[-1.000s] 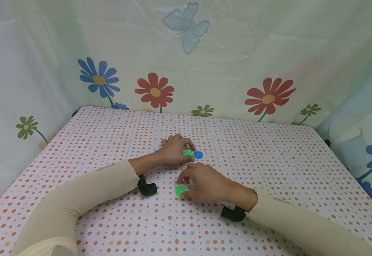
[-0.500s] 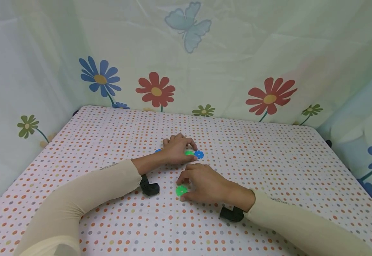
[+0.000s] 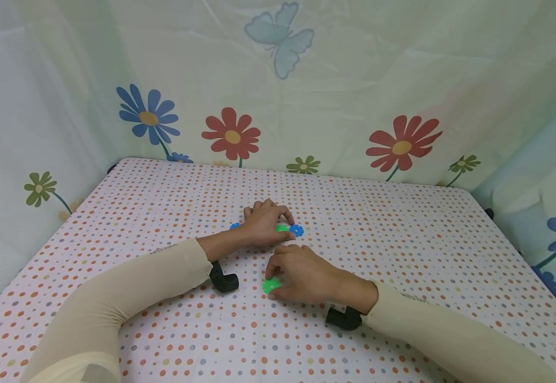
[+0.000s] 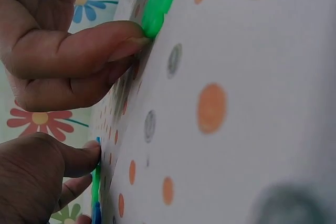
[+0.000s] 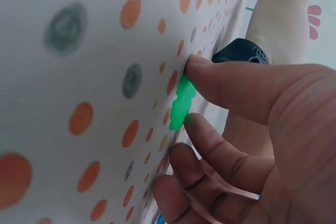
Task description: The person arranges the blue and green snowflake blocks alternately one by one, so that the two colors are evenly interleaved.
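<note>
Small notched plastic discs, like interlocking snowflake pieces, lie on the tablecloth. My right hand (image 3: pixel 306 275) pinches a green disc (image 3: pixel 271 286) by opposite edges; thumb and index finger meet its two ends in the right wrist view, where the disc (image 5: pixel 182 103) appears almost edge-on. Farther back, my left hand (image 3: pixel 264 223) arches over a row of discs, thumb and index finger on either side of it. A green disc (image 3: pixel 282 229) and a blue disc (image 3: pixel 297 230) show at the row's right. Another blue disc (image 3: pixel 235 226) peeks out left of the hand, which hides the middle.
A dotted cloth (image 3: pixel 402 239) covers the table. Behind it hangs a flower-printed curtain (image 3: pixel 325 101). Black wrist cameras sit under both forearms, the left one (image 3: pixel 224 281) close to the right hand's green disc.
My right index finger has drawn in onto the green disc's far edge, and the disc has turned slightly. My left hand has stayed nearly still over the row.
</note>
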Demonstrator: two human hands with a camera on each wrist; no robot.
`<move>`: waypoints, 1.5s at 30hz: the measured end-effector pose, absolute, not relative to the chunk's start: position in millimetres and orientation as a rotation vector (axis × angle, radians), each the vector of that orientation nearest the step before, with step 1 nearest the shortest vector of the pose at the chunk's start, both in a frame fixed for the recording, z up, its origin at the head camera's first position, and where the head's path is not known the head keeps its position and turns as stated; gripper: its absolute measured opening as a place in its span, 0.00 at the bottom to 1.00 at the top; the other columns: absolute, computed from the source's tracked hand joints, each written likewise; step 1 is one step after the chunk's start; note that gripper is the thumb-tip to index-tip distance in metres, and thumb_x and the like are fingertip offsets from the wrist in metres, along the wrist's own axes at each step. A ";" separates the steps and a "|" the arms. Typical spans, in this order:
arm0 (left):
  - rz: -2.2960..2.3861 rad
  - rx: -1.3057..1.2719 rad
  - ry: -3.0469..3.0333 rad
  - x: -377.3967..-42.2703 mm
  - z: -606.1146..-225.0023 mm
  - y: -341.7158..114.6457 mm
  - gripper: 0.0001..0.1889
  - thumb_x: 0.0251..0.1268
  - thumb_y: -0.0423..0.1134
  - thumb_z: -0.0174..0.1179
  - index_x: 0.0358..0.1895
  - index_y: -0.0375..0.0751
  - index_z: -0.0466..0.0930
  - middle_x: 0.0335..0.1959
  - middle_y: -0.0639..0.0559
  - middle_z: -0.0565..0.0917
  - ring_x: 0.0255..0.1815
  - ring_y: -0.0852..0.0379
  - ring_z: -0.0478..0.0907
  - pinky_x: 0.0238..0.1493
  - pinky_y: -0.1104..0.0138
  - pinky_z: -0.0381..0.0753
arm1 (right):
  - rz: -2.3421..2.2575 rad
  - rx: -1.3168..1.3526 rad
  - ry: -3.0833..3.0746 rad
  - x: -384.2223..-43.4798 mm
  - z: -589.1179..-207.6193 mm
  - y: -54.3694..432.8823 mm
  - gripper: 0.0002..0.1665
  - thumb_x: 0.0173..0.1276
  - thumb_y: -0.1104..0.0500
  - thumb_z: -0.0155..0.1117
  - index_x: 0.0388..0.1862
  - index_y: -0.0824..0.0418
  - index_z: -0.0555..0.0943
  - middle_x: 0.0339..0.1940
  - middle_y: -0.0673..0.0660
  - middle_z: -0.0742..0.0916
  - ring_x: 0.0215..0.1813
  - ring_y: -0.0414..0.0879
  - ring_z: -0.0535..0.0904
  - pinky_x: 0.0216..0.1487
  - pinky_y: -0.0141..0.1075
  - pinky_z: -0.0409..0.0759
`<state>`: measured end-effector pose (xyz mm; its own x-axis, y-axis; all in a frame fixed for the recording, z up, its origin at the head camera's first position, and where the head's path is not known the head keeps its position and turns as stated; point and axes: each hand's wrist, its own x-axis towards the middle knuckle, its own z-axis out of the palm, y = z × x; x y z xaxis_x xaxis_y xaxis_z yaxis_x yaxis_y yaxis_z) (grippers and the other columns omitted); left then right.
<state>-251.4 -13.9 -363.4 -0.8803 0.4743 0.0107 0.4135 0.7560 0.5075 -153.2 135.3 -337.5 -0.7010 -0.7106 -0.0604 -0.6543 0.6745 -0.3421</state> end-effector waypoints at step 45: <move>0.757 0.725 2.833 -249.3 -361.6 -13.7 0.15 0.62 0.56 0.65 0.50 0.59 0.81 0.53 0.48 0.73 0.58 0.45 0.64 0.56 0.48 0.58 | -0.650 -1.303 2.388 -153.8 -339.8 142.1 0.16 0.63 0.57 0.72 0.50 0.51 0.85 0.41 0.44 0.79 0.38 0.33 0.74 0.41 0.24 0.76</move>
